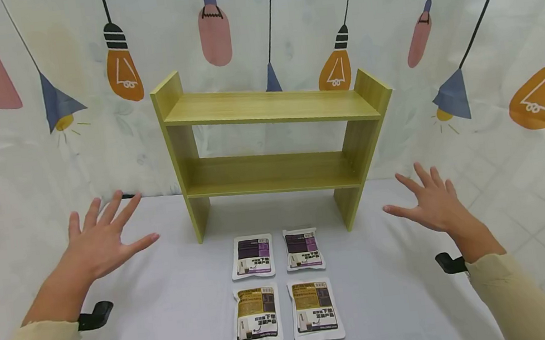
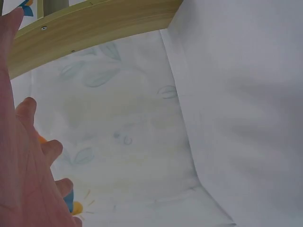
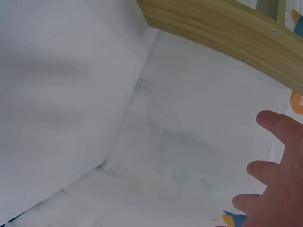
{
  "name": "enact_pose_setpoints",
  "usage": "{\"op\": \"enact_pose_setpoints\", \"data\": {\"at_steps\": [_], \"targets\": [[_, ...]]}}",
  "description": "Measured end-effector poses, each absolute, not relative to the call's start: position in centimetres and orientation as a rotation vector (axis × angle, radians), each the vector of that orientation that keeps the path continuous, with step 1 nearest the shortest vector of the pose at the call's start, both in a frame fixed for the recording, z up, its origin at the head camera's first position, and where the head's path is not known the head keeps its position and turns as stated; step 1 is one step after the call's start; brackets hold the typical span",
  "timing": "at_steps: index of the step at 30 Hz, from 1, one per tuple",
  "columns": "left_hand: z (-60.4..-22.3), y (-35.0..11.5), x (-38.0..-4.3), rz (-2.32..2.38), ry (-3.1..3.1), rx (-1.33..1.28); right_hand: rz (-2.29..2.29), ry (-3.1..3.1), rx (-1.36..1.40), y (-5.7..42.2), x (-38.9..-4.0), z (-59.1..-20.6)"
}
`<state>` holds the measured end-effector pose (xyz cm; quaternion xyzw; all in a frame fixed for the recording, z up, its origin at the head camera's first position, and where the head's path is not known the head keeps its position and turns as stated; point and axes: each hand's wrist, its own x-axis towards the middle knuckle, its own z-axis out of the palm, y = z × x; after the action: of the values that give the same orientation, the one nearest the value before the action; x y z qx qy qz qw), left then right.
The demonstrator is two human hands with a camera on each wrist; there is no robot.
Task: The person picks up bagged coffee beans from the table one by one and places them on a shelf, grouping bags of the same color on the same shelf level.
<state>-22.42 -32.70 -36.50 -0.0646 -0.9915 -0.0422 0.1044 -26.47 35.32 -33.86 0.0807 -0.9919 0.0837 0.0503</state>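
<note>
My left hand (image 1: 101, 243) is held over the table's left side with its fingers spread, touching nothing. On the right, my right hand (image 1: 431, 203) hovers the same way, fingers apart and holding nothing. Between them stands a two-tier wooden shelf (image 1: 273, 173). In front of it lie flat pouches in two rows: a purple-labelled pouch (image 1: 252, 257) and a second purple-labelled pouch (image 1: 304, 249) behind, a gold-labelled pouch (image 1: 256, 316) and another gold-labelled pouch (image 1: 315, 310) nearer me. Both wrist views show spread fingers and a side panel of the shelf.
A white cloth covers the table (image 1: 179, 326). Behind the shelf hangs a pale backdrop (image 1: 256, 26) printed with lamps and bulbs. Each wrist wears a black strap with a small mount, such as the left mount (image 1: 96, 316). Both shelf boards bear nothing.
</note>
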Motion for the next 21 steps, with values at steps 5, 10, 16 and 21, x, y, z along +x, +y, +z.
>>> {"op": "enact_pose_setpoints", "data": {"at_steps": [5, 10, 16, 21], "targets": [[-36.8, -32.4, -22.2, -0.119, -2.912, -0.200, 0.261, -3.006, 0.262, 35.0, -26.0, -34.3], [-37.2, -32.3, -21.9, -0.113, -2.887, -0.209, 0.284, -2.986, 0.294, 34.6, -25.5, -35.0], [-37.7, -32.0, -21.4, -0.149, -2.862, -0.214, 0.283, -2.967, 0.330, 33.9, -25.0, -35.8], [-38.2, -31.6, -21.0, -0.171, -2.845, -0.211, 0.302, -2.962, 0.351, 33.1, -24.5, -36.4]]}}
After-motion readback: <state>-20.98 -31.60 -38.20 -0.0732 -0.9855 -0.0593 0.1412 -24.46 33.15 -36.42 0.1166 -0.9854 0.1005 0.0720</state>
